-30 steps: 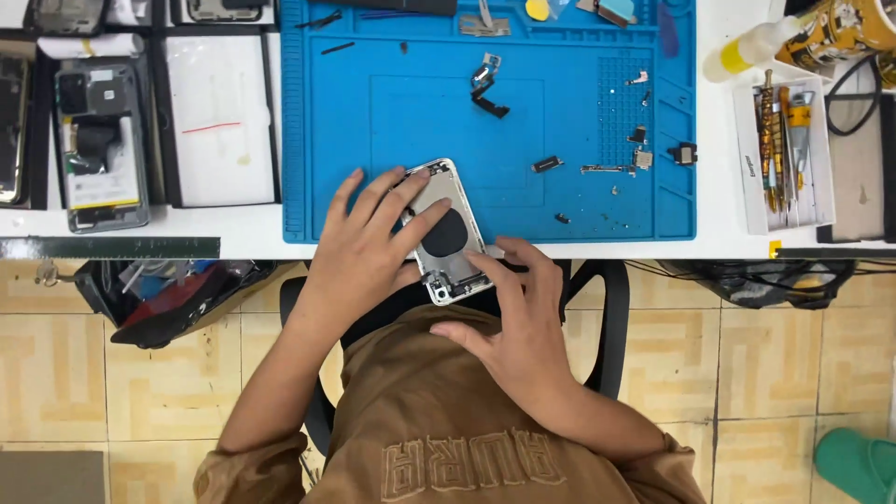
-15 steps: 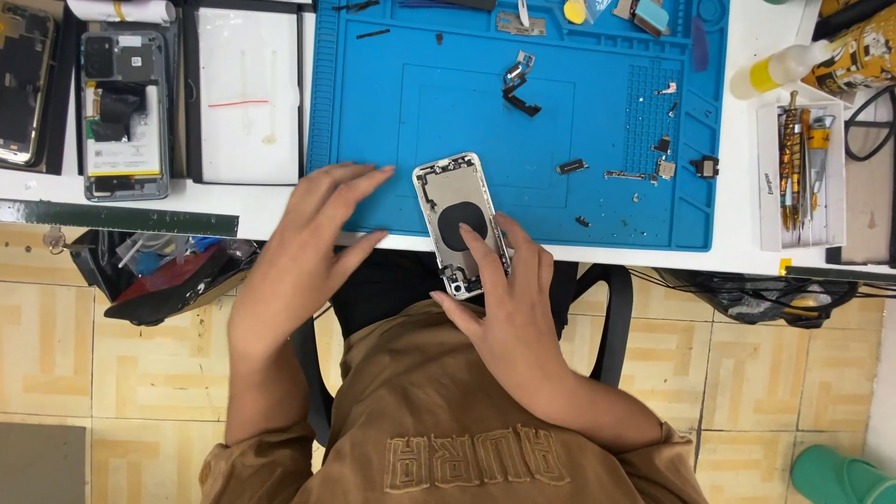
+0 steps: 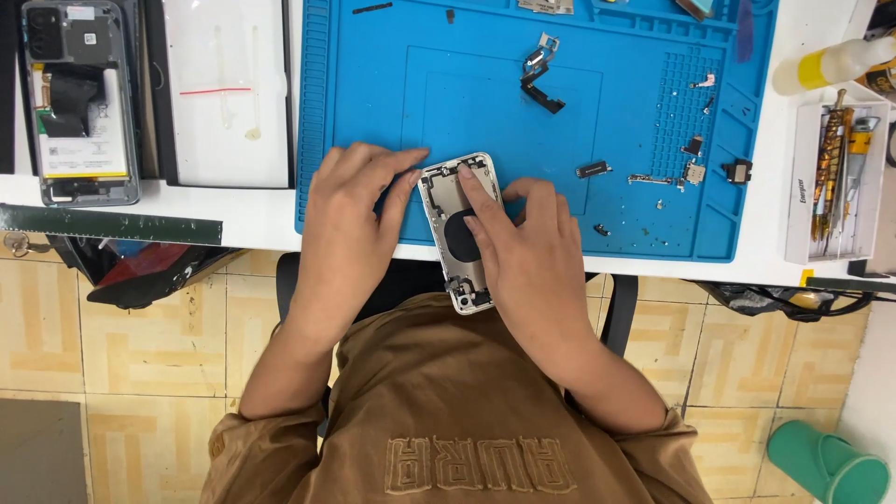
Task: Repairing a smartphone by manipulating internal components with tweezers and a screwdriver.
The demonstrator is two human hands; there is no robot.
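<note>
left hand (image 3: pixel 350 219) shifted onto mat (image 3: pixel 373 93) | right hand (image 3: pixel 527 247) pressing silver phone shell (image 3: pixel 448 201)

A white rectangular box (image 3: pixel 833 182) holding yellow-handled tools stands at the table's right edge, just right of the blue mat, with dark print along its left wall. At the table's top left corner lies an opened phone (image 3: pixel 82 101); a white label (image 3: pixel 82 146) with small black print covers its battery, and 2 smaller white stickers (image 3: pixel 81 13) sit near its top end.
</note>
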